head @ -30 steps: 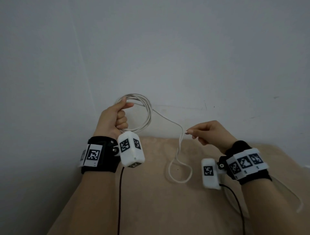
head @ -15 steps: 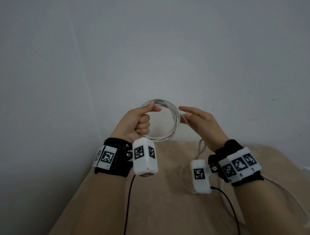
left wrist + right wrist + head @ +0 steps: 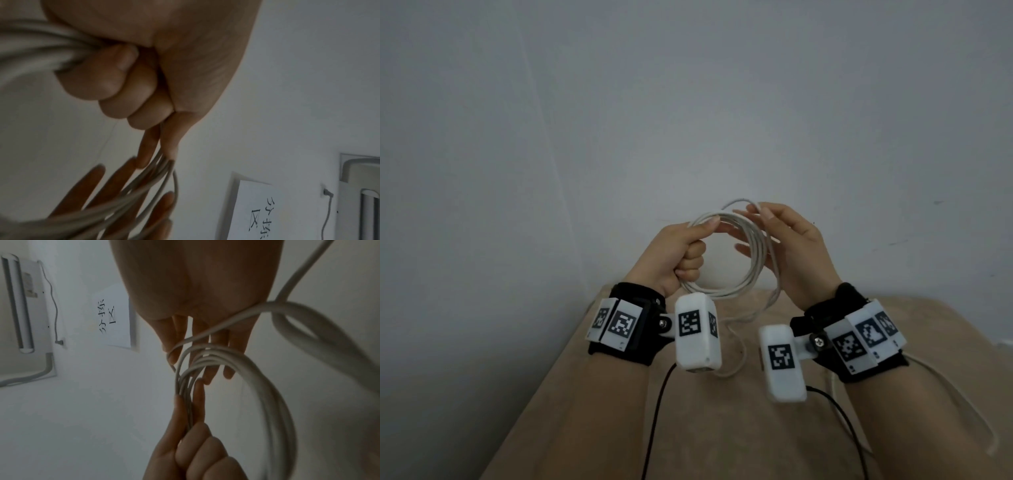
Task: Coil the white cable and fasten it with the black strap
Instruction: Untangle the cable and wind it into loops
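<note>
The white cable [image 3: 726,292] is wound into a round coil of several turns, held up in front of the wall. My left hand [image 3: 678,246] grips the coil's left side in a fist, thumb on top; the left wrist view shows the strands [image 3: 30,42] running out of it. My right hand [image 3: 791,246] is against the coil's right side with its fingers straight. One strand [image 3: 226,324] crosses the palm and hooks round the forefinger, and the thumb seems to hold it there. The loose tail [image 3: 739,359] hangs down onto the table. No black strap is in view.
A beige table [image 3: 722,428] lies below my hands and meets a plain grey wall. More white cable [image 3: 962,404] trails over the table's right side. Thin black leads [image 3: 654,411] run back from the wrist cameras. A paper sign [image 3: 115,318] hangs on a wall.
My right hand carried its strand up and left from above the table to the coil. The slack loop on the table shrank, and both hands drew together.
</note>
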`<state>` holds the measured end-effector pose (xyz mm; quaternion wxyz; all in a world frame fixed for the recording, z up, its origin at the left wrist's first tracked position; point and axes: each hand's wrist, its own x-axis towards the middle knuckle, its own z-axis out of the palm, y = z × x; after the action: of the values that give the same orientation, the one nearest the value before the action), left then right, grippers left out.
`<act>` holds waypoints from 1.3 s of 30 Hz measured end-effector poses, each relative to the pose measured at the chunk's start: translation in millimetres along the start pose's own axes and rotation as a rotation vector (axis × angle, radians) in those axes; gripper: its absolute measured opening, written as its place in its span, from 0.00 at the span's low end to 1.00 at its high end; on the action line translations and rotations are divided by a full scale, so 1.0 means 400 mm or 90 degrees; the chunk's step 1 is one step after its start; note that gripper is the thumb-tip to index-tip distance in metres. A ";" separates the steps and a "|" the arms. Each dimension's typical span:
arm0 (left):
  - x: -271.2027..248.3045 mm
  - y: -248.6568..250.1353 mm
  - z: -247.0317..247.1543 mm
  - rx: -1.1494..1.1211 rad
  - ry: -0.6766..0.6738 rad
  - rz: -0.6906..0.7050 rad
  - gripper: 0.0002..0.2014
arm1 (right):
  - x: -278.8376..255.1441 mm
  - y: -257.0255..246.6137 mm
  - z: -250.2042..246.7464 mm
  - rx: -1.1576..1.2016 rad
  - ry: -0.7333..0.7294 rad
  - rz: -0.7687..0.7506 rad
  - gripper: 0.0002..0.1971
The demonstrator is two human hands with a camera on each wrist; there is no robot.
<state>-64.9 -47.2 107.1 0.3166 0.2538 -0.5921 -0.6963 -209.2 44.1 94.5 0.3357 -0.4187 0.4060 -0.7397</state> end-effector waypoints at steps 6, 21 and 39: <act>0.004 0.003 0.004 -0.155 0.067 0.005 0.11 | -0.009 0.006 0.012 -0.004 -0.011 0.004 0.10; 0.008 0.008 0.001 -0.285 0.137 0.040 0.10 | -0.002 0.009 0.018 -0.179 0.050 -0.031 0.11; 0.030 -0.057 -0.006 -0.249 -0.014 -0.090 0.12 | 0.015 0.023 -0.036 0.017 -0.037 0.127 0.13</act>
<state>-74.2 -55.5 84.4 0.3040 0.2208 -0.4296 -0.8212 -223.1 39.7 84.1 0.4251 -0.3927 0.4257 -0.6955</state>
